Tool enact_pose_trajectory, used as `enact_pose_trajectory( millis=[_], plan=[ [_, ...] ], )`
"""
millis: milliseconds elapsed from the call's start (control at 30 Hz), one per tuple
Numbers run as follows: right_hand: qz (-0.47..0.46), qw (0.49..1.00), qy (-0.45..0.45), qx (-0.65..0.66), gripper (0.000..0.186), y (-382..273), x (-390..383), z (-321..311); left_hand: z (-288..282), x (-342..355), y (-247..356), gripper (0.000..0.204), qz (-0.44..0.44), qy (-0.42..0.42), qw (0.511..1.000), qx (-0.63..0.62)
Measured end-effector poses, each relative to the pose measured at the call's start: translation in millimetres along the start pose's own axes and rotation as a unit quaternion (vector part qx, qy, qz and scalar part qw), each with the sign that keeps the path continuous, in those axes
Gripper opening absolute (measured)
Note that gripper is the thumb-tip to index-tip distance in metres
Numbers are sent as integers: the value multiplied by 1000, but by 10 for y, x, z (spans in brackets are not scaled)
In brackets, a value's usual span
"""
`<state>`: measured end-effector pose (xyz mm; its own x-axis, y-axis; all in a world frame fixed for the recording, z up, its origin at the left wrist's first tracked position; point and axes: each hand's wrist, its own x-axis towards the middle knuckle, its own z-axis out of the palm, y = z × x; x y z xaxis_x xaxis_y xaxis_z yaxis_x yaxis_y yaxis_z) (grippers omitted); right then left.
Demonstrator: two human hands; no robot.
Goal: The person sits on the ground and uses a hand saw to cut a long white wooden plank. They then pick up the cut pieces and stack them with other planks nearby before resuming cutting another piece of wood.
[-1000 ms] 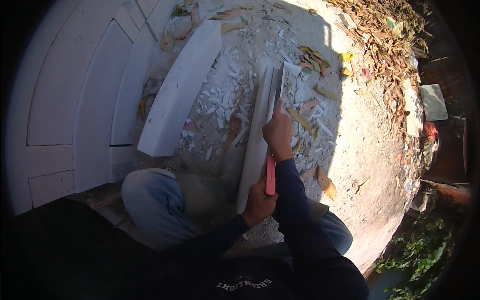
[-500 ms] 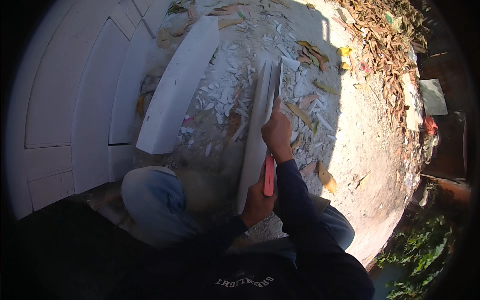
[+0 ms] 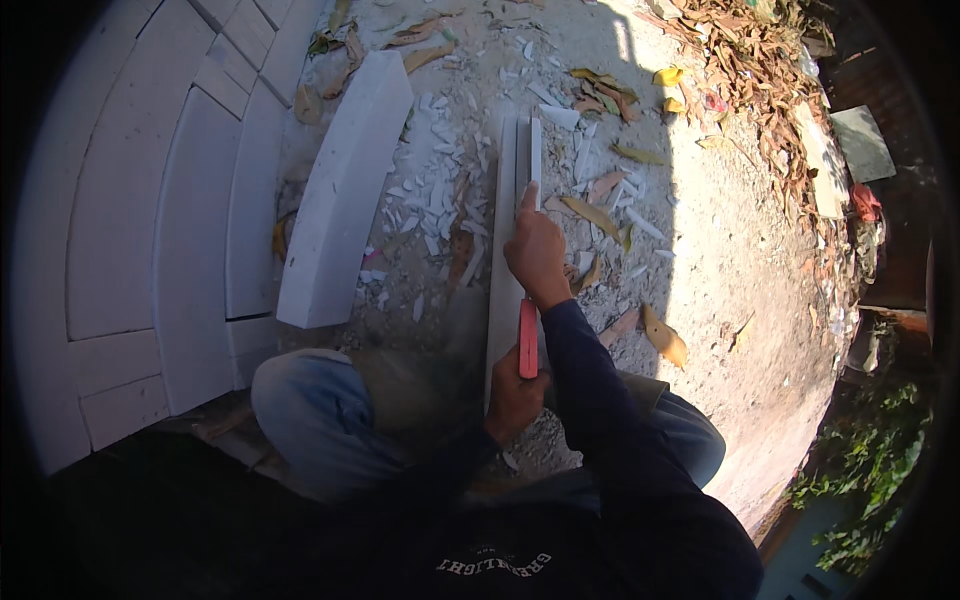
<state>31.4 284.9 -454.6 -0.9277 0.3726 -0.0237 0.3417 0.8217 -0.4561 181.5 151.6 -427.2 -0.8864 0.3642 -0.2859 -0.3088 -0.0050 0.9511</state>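
Note:
A long white block (image 3: 500,240) lies lengthwise in front of me, pointing away. A narrow dark groove runs along its far part, beside a thin white strip (image 3: 535,150) at its right edge. My right hand (image 3: 540,250) is bent over the block, its index finger stretched forward onto the strip and the other fingers curled. Nearer my body, my left hand (image 3: 516,400) is closed around the red handle (image 3: 528,340) of a tool that looks like a hand saw. The tool's blade cannot be clearly made out.
Another white block (image 3: 350,190) lies to the left, beside stacked pale blocks (image 3: 200,230). White chips (image 3: 430,200) and dry leaves (image 3: 665,335) litter the ground. A leaf pile (image 3: 760,80) is at the far right. My bent knee (image 3: 310,410) is near the stack.
The view has turned a little, shifting the blocks and the ground in it. Both hands keep their grips, and the gap beside the thin strip looks narrower.

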Motion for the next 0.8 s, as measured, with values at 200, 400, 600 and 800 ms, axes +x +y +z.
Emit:
enact_pose_trajectory(
  millis=[200, 400, 600, 800],
  plan=[
    [13, 1000, -5, 12, 75, 115, 470, -31, 48, 491, 51, 18, 20, -15, 999, 19],
    [-39, 996, 71, -35, 70, 337, 1427, 153, 194, 1381, 450, 27, -23, -25, 999, -16],
    [19, 1000, -6, -10, 77, -58, -22, -28, -33, 21, 60, 17, -5, -3, 1000, 3],
    [-28, 997, 74, -19, 69, 232, 769, 146, 39, 776, 89, 13, 28, -22, 999, 25]
  ],
)
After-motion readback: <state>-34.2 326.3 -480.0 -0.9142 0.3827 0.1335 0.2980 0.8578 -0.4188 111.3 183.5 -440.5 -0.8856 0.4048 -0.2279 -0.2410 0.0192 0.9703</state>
